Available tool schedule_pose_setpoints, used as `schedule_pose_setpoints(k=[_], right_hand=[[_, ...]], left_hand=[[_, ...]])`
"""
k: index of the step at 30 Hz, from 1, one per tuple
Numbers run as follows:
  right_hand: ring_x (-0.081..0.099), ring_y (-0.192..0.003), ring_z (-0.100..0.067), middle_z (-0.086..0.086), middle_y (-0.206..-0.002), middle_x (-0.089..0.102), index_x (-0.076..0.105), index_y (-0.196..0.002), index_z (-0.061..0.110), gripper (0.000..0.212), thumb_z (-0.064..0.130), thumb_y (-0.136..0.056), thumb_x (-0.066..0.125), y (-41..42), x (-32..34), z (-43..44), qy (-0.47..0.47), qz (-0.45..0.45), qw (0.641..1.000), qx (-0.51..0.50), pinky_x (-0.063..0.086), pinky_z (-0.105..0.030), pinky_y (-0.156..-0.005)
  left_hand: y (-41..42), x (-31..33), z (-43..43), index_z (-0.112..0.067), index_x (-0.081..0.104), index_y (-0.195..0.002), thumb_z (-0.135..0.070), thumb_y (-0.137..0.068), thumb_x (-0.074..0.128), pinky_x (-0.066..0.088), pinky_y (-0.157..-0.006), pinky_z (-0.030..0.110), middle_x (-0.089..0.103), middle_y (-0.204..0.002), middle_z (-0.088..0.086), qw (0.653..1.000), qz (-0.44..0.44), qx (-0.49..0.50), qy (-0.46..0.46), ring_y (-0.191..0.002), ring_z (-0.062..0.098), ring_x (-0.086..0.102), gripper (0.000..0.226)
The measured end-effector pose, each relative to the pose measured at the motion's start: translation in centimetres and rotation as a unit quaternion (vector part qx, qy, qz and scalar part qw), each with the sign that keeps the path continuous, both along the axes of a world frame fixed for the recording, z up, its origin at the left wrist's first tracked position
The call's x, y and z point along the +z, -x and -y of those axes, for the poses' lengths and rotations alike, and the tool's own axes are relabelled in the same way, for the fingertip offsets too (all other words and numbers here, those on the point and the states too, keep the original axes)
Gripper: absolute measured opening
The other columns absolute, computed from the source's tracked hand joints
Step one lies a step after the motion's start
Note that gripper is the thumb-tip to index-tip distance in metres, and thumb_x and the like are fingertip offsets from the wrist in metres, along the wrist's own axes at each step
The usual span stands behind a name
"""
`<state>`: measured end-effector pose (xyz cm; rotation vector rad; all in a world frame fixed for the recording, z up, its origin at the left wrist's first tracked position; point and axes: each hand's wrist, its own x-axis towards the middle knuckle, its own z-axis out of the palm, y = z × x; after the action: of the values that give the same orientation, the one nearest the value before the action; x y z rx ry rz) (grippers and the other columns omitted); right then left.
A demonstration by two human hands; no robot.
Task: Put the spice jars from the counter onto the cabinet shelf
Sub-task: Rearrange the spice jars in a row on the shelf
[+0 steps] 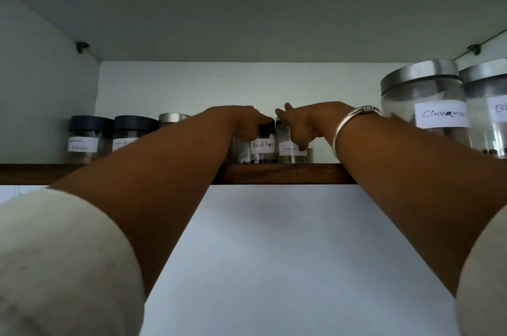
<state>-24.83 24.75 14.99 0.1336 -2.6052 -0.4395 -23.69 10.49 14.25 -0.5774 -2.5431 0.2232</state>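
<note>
The left hand (241,122) curls over the pepper jar (262,146). The right hand (303,123) seems to pinch the fennel jar (291,149). Both jars stand side by side mid-shelf (277,174), labels outward, probably being lined up.

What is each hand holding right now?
Left hand: fingers curled on the Black Pepper jar, at its lid.
Right hand: fingers curled round the Fennel jar.
</note>
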Motion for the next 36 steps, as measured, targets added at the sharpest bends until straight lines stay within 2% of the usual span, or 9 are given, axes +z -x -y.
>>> schedule_pose_setpoints(k=[2,6,10,12,15,20,26,32,36], right_hand=[[0.022,-0.139,-0.04,-0.011,-0.156,-0.018,-0.011,-0.148,0.026,0.101,0.006,-0.082,0.062,-0.1,-0.2,0.5,0.021,0.001,1.0,0.012,0.036,-0.051,-0.106],[0.028,-0.136,-0.042,-0.017,-0.154,-0.02,-0.019,-0.145,0.027,0.103,0.007,-0.082,0.06,-0.3,-0.8,0.4,0.047,-0.008,0.999,0.009,0.038,-0.051,-0.104],[0.037,-0.13,-0.043,-0.02,-0.155,-0.002,-0.005,-0.148,0.032,0.092,0.009,-0.081,0.054,-0.9,-1.6,-0.8,0.068,-0.009,0.998,0.014,0.043,-0.052,-0.099],[0.046,-0.121,-0.044,-0.02,-0.151,0.016,0.006,-0.146,0.037,0.086,0.013,-0.079,0.053,-1.7,-2.0,-1.1,0.063,-0.013,0.998,0.025,0.047,-0.051,-0.094],[0.052,-0.112,-0.041,-0.018,-0.146,0.023,0.012,-0.145,0.035,0.082,0.018,-0.077,0.055,-3.2,-2.2,-0.9,0.049,-0.005,0.998,0.031,0.05,-0.049,-0.088],[0.05,-0.116,-0.033,-0.013,-0.139,0.037,0.016,-0.145,0.029,0.08,0.023,-0.079,0.062,-6.7,-2.0,-0.1,0.032,0.008,0.999,0.039,0.047,-0.049,-0.093],[0.047,-0.12,-0.029,-0.011,-0.135,0.048,0.02,-0.146,0.02,0.08,0.019,-0.08,0.066,-12.3,-1.5,-1.3,0.008,-0.014,0.999,0.044,0.044,-0.041,-0.097],[0.038,-0.13,-0.029,-0.014,-0.135,0.048,0.032,-0.142,0.013,0.065,-0.002,-0.081,0.051,-17.1,-2.4,-3.0,0.005,-0.066,0.996,0.064,0.041,-0.04,-0.102],[0.023,-0.14,-0.029,-0.011,-0.14,0.045,0.032,-0.142,0.013,0.068,-0.004,-0.079,0.052,-19.2,-3.0,-5.2,-0.012,-0.076,0.996,0.052,0.034,-0.041,-0.107]], left_hand=[[0.1,-0.1,0.3,-0.015,0.033,-0.142,0.003,-0.09,0.046,0.043,-0.097,0.036,0.049,-0.131,0.018,0.999,-0.018,-0.022,-0.041,-0.118,0.031,0.049,0.056],[-0.4,-0.2,1.1,-0.014,0.026,-0.145,0.001,-0.09,0.047,0.031,-0.106,0.032,0.03,-0.15,0.012,0.98,-0.053,-0.063,-0.183,-0.135,0.027,0.032,0.061],[-2.0,-0.5,1.4,-0.017,0.035,-0.141,0.014,-0.084,0.04,0.048,-0.068,0.026,0.035,-0.146,0.012,0.925,-0.014,-0.128,-0.357,-0.117,0.025,0.046,0.064],[-2.9,-0.7,1.4,-0.017,0.037,-0.14,0.016,-0.083,0.038,0.045,-0.062,0.021,0.036,-0.145,0.013,0.926,0.003,-0.138,-0.35,-0.108,0.022,0.047,0.066],[-4.2,-0.9,1.8,-0.016,0.035,-0.14,0.013,-0.084,0.037,0.046,-0.073,0.025,0.035,-0.146,0.013,0.935,0.019,-0.135,-0.326,-0.115,0.024,0.047,0.063],[-6.7,-1.4,1.4,-0.015,0.033,-0.141,-0.001,-0.085,0.055,0.039,-0.096,0.03,0.036,-0.146,0.01,0.95,0.036,-0.121,-0.285,-0.128,0.026,0.041,0.062],[-10.2,-1.6,-1.1,-0.011,0.036,-0.138,-0.005,-0.081,0.065,0.04,-0.095,0.03,0.047,-0.138,0.01,0.955,0.07,-0.163,-0.236,-0.121,0.025,0.048,0.065],[-12.4,-2.2,-3.1,-0.014,0.031,-0.141,-0.01,-0.082,0.063,0.038,-0.086,0.026,0.044,-0.139,0.011,0.951,0.077,-0.18,-0.239,-0.121,0.025,0.047,0.067],[-13.7,-3.2,-5.2,-0.014,0.021,-0.146,-0.016,-0.08,0.068,0.039,-0.1,0.033,0.039,-0.144,0.009,0.951,0.1,-0.179,-0.232,-0.128,0.027,0.041,0.08]])
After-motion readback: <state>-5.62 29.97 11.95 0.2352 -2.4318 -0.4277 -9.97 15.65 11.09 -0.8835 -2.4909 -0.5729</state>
